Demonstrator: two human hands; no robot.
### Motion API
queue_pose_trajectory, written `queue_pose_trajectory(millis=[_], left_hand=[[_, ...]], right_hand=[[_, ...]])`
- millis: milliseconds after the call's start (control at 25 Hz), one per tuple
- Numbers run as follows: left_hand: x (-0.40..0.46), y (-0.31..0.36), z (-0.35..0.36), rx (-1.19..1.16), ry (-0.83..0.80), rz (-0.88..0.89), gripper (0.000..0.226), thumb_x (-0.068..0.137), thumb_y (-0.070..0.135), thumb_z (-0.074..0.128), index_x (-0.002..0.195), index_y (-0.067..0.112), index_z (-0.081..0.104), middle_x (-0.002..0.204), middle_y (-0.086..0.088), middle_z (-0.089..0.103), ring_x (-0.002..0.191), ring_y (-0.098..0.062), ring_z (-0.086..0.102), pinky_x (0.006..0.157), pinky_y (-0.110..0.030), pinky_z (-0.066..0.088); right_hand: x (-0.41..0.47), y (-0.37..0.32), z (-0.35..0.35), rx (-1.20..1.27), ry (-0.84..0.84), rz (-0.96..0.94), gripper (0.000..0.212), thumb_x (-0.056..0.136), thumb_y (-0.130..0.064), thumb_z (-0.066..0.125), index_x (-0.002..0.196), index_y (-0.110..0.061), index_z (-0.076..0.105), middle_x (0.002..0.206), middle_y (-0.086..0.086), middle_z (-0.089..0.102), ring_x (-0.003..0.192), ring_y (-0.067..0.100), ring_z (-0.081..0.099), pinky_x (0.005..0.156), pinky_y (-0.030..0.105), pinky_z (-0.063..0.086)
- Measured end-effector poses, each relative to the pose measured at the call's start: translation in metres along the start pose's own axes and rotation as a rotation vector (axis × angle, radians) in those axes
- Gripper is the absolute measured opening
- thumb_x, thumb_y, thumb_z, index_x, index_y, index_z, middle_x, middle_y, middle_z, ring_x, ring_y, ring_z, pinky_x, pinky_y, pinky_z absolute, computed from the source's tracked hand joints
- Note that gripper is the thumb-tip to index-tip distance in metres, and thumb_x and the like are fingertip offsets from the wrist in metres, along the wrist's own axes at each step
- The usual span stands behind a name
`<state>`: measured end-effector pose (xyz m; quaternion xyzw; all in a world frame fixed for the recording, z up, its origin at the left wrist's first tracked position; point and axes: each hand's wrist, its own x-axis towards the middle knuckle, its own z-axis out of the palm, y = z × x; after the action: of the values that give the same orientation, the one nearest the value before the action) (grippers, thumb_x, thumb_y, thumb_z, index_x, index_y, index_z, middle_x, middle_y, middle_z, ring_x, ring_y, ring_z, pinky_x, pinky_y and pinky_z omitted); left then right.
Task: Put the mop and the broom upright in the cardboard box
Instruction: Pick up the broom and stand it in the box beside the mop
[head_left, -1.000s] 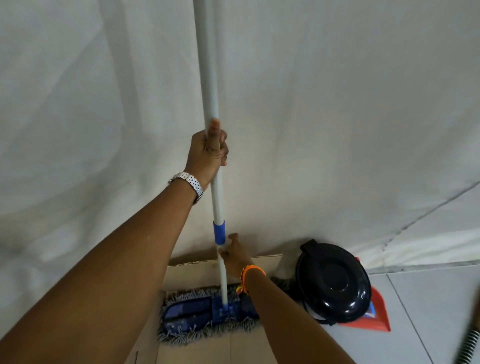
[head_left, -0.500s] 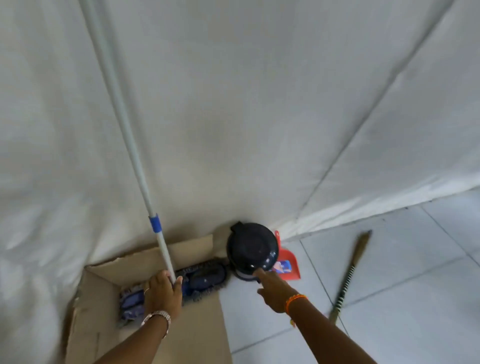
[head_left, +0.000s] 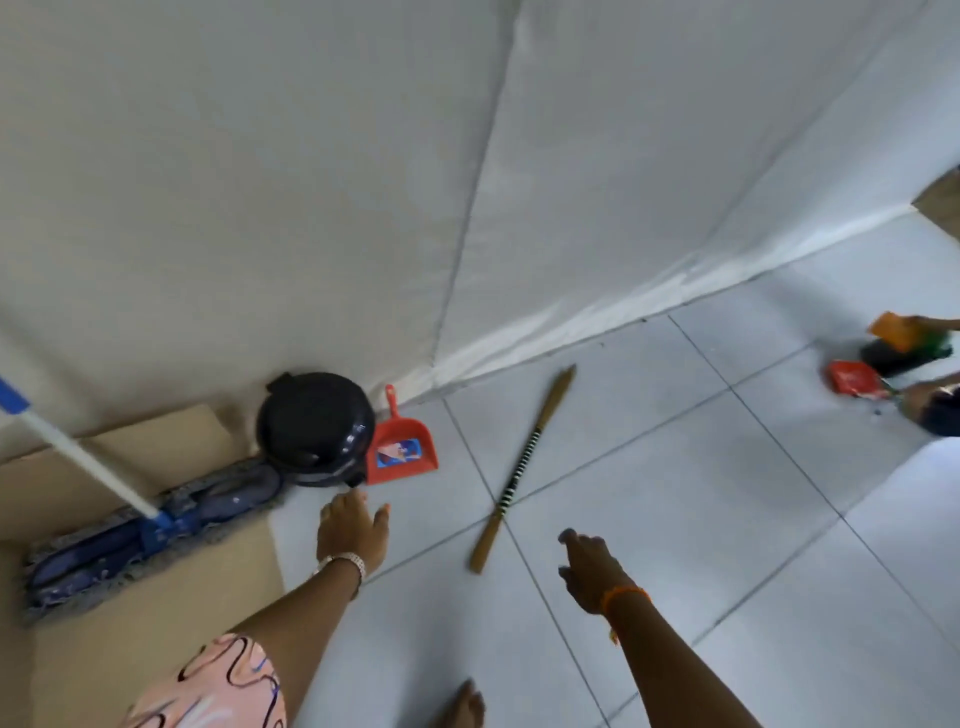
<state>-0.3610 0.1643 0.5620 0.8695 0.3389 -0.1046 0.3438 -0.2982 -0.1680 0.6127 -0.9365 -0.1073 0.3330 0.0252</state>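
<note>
The mop (head_left: 150, 525) stands in the cardboard box (head_left: 156, 447) at the left, its blue fringed head on the box floor and its white pole leaning up to the left against the white sheet. The broom (head_left: 519, 470), a brown stick with a black-and-white striped middle, lies flat on the floor tiles right of the box. My left hand (head_left: 350, 530) hovers open between the box and the broom, holding nothing. My right hand (head_left: 589, 569) is open just right of the broom's near end, not touching it.
A black round lidded bin (head_left: 316, 428) and a red dustpan (head_left: 402, 449) stand against the white sheet beside the box. At the far right, another person's hands and small red, orange and black objects (head_left: 883, 358) are on the floor. My foot (head_left: 462, 706) shows at the bottom.
My left hand has let go of the mop pole, which now leans in the box by itself. The view swung right, and both hands moved toward the broom on the floor.
</note>
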Motion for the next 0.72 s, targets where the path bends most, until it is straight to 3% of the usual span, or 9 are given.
queue_pose_trajectory(millis=[160, 320, 520, 720], left_hand=[[-0.019, 0.103, 0.064, 0.059, -0.022, 0.038, 0.064, 0.092, 0.037, 0.055, 0.14, -0.004, 0.041, 0.146, -0.027, 0.045, 0.137, -0.042, 0.038, 0.116, -0.048, 0.027], [-0.008, 0.188, 0.094, 0.086, -0.019, 0.148, 0.072, 0.095, 0.038, 0.051, 0.148, -0.004, 0.028, 0.157, -0.025, 0.032, 0.146, -0.04, 0.028, 0.121, -0.046, 0.019], [0.048, 0.252, 0.138, 0.13, 0.007, 0.175, 0.072, 0.097, 0.04, 0.045, 0.151, -0.002, 0.022, 0.162, -0.02, 0.023, 0.15, -0.037, 0.019, 0.123, -0.044, 0.014], [0.112, 0.299, 0.174, 0.141, 0.059, 0.131, 0.07, 0.097, 0.037, 0.046, 0.149, -0.006, 0.026, 0.159, -0.027, 0.026, 0.149, -0.042, 0.021, 0.123, -0.049, 0.015]], right_hand=[[0.014, 0.093, -0.048, -0.156, 0.184, -0.091, 0.055, 0.092, -0.035, 0.053, 0.14, -0.014, 0.035, 0.151, 0.01, 0.035, 0.139, 0.029, 0.032, 0.114, 0.047, 0.03], [0.056, 0.129, -0.1, -0.217, 0.294, -0.2, 0.055, 0.092, -0.035, 0.052, 0.14, -0.013, 0.036, 0.152, 0.012, 0.036, 0.139, 0.03, 0.033, 0.115, 0.05, 0.027], [0.138, 0.152, -0.152, -0.255, 0.287, -0.314, 0.056, 0.092, -0.036, 0.052, 0.141, -0.013, 0.034, 0.152, 0.011, 0.035, 0.14, 0.03, 0.031, 0.117, 0.052, 0.024], [0.218, 0.178, -0.216, -0.303, 0.255, -0.457, 0.055, 0.092, -0.033, 0.052, 0.139, -0.009, 0.036, 0.149, 0.013, 0.038, 0.138, 0.031, 0.033, 0.117, 0.052, 0.023]])
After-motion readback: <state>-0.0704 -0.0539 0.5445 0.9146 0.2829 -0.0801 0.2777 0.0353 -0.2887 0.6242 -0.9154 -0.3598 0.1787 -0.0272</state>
